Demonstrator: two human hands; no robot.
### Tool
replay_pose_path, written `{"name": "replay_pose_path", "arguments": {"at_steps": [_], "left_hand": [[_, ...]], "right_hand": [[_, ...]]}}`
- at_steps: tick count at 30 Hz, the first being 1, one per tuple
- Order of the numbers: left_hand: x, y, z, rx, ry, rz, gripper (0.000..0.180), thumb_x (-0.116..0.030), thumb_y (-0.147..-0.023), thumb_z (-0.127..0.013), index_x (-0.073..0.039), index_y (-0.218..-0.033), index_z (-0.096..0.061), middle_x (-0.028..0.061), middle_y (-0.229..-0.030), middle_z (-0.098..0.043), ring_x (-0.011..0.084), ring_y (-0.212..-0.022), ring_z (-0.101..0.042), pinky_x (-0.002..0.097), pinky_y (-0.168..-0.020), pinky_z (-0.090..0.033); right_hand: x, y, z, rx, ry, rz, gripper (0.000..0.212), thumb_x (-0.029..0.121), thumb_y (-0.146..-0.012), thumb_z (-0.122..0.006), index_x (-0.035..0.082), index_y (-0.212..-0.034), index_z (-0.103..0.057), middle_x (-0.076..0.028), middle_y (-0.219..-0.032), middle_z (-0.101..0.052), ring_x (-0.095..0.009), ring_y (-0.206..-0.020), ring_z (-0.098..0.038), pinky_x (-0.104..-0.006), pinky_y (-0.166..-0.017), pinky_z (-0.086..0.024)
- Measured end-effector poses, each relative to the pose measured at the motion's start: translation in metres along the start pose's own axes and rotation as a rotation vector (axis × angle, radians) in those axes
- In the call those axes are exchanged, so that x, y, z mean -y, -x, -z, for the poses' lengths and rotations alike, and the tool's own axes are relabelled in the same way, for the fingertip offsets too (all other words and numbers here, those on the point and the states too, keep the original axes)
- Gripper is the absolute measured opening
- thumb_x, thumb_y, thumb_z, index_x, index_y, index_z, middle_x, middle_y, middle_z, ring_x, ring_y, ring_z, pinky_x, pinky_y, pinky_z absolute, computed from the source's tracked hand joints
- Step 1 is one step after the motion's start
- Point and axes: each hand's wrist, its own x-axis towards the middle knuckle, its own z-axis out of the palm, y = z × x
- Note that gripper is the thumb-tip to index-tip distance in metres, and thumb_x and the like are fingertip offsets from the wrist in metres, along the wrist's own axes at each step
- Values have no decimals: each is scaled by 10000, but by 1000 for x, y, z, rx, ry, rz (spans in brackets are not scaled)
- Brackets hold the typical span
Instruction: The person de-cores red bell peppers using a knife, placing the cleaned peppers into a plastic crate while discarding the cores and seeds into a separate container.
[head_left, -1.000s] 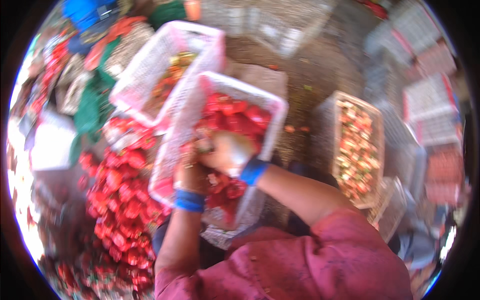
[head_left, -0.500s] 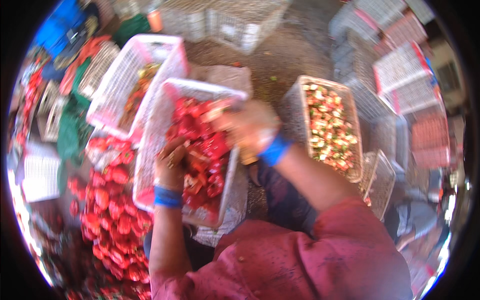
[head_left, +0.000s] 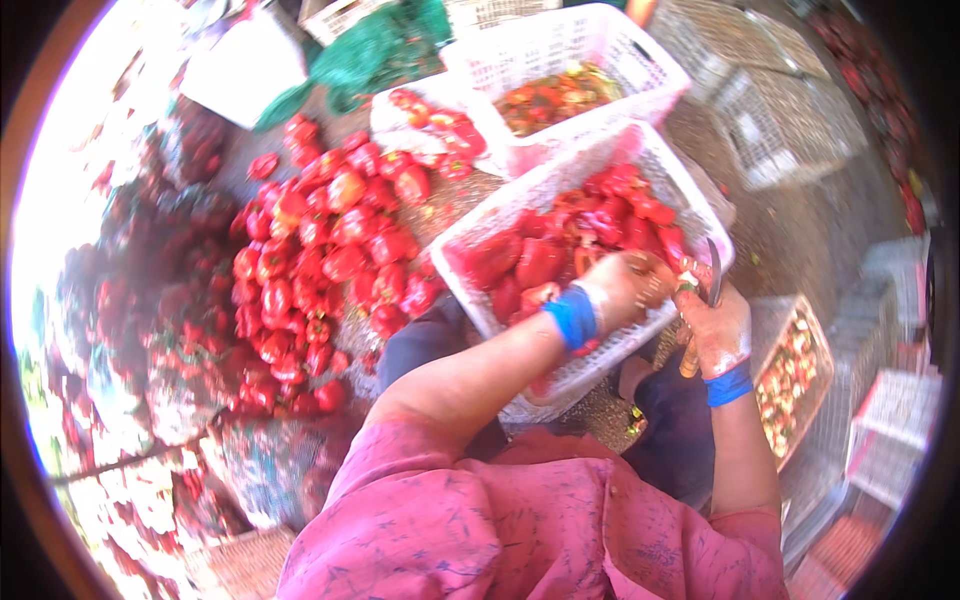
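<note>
Head: right hand [head_left: 718,325] grips curved knife [head_left: 714,272]; left hand [head_left: 628,286], grasp unclear; pale patch [head_left: 750,126] on crate [head_left: 808,122] unreadable.

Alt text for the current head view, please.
A person's right hand grips a curved-bladed metal knife beside their left hand, at the rim of a white plastic crate of glossy red peppers. More red peppers lie heaped at left; a tan rectangular crate of pale cut pieces stands at right.
</note>
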Motion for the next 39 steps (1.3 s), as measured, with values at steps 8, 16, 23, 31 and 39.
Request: {"name": "replay_pose_path", "arguments": {"at_steps": [8, 16, 23, 31, 39], "left_hand": [[-19, 2, 11, -242, -777, -138, 307, -286, -849, -659, -34, -1022, -682, 208, -897, -698, 339, -847, -692, 417, -776, -540], [-93, 80, 100, -555, -948, -323, 197, -246, -829, -694, -78, -930, -714, 169, -911, -699, 356, -847, -678, 433, -766, -545], [30, 149, 339, -1288, -716, 76, 509, -381, -813, -699, -14, -1164, -652, 194, -1100, -696, 323, -991, -682, 384, -865, -529], [194, 156, 392, -965, -1006, 1051, 758, -496, -754, -727, -89, -1354, -504, 213, -1337, -553, 348, -1210, -578, 435, -1015, -470], [262, 167, 456, -1099, -489, 913, 578, -434, -735, -733, -70, -1172, -628, 179, -1117, -685, 279, -1056, -667, 365, -925, -531]], "right_hand": [[-28, -26, -8, -238, 759, 668, 241, 154, -854, -664, 64, -1076, -677, -132, -871, -697, -275, -747, -673, -379, -654, -528], [-128, -64, 263, -451, 648, -214, 632, 309, -925, -636, -3, -1435, -428, -173, -1340, -576, -266, -1197, -552, -359, -993, -440], [-73, -80, 136, -528, 54, -270, 530, 468, -900, -640, 104, -1283, -591, -21, -719, -578, -126, -397, -421, -288, -361, -356], [16, -118, -49, 56, -581, -377, 426, 394, -970, -551, 114, -1291, -577, -32, -996, -669, -79, -578, -555, -244, -484, -471], [-30, -139, -104, 255, -775, -497, 434, 381, -985, -534, 88, -1305, -560, -48, -999, -676, -76, -649, -595, -301, -575, -526]]}}
